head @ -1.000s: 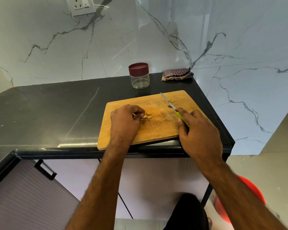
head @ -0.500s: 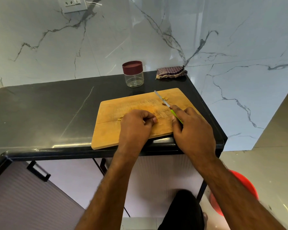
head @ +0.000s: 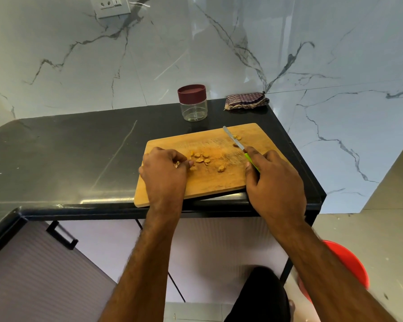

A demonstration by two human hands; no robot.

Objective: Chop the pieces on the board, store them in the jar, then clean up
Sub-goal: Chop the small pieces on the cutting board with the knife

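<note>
Pieces [head: 204, 160] scattered mid-board [head: 219, 184], between hands, just right of left hand [head: 164, 174]; nearer left. Left fingers curled, pinching small bit. Right hand [head: 273, 180] clamped on knife [head: 234, 140]; blade angled away-left, beyond pieces. Jar [head: 192, 103] capped, behind board.
</note>
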